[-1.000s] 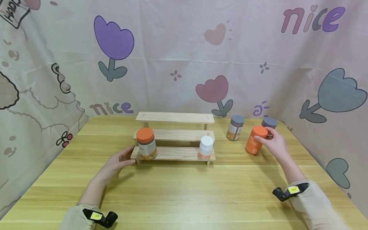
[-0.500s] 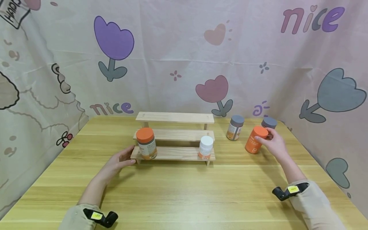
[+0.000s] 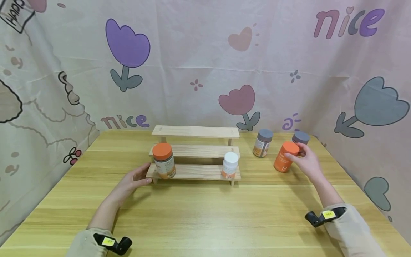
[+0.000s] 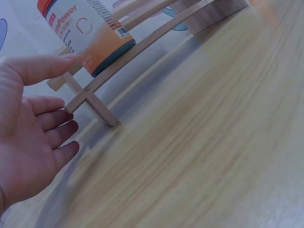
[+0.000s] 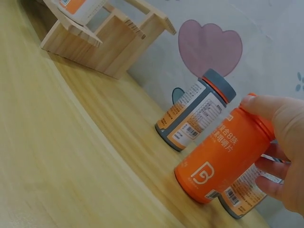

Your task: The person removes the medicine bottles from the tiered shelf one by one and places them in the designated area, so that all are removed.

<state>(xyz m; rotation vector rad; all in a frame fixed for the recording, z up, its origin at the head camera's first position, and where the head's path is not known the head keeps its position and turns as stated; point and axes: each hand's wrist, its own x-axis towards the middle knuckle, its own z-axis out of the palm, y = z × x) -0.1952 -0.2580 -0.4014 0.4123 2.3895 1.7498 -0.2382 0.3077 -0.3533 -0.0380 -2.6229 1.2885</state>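
Observation:
My right hand grips an orange pill bottle near its orange cap, thumb on the near side. In the right wrist view the bottle leans with its white lettering turned to the camera. My left hand is at the left end of a three-step wooden rack, its fingertips right at the lowest step's edge; the left wrist view has those fingers loosely extended. On that lowest step stand a grey bottle with an orange cap at the left and a small white bottle at the right.
Right of the rack stands a grey-capped bottle. Another grey-capped bottle is behind the orange one, partly hidden by it and my right hand. A printed cloth hangs along the table's back edge and sides.

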